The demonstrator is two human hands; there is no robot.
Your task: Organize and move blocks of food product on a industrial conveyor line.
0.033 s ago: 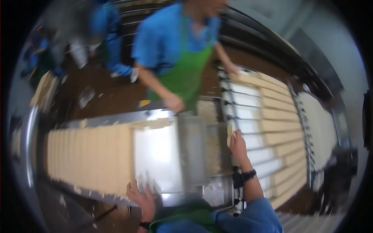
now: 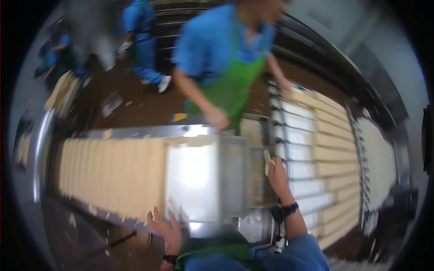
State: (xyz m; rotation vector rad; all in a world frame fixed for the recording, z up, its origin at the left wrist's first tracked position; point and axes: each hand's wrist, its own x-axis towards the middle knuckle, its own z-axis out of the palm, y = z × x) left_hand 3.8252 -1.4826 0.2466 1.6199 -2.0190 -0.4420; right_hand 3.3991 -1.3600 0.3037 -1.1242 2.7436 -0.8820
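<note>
One pale scrap (image 2: 267, 163), pinched in the right hand (image 2: 277, 175) just left of the white slatted bed (image 2: 297, 156), probably wants a light grip, the left hand (image 2: 167, 231), fingers apart, avoiding the pale strips (image 2: 113, 178).

Own hands, two: left hand (image 2: 166, 228), right hand (image 2: 277, 176). Dark wristbands, two, one per wrist: left band (image 2: 170, 259), right band (image 2: 288, 209). Pale piece (image 2: 266, 163) in the right fingers: one. Tan strips on the left desk (image 2: 113, 176): ten or more, exact tally lost to blur. Tan strips on the right rack (image 2: 334, 141): about ten, edges smeared. Bright white plate (image 2: 192, 178): one. Grey tray (image 2: 234, 176): one. Facing co-worker (image 2: 214, 56): one, both hands showing. People farther back: at least two, nearer one (image 2: 139, 40); rest too blurred to count. Clear crumpled sheet (image 2: 111, 104) on floor: one. Upright metal tube (image 2: 42, 151): one.
</note>
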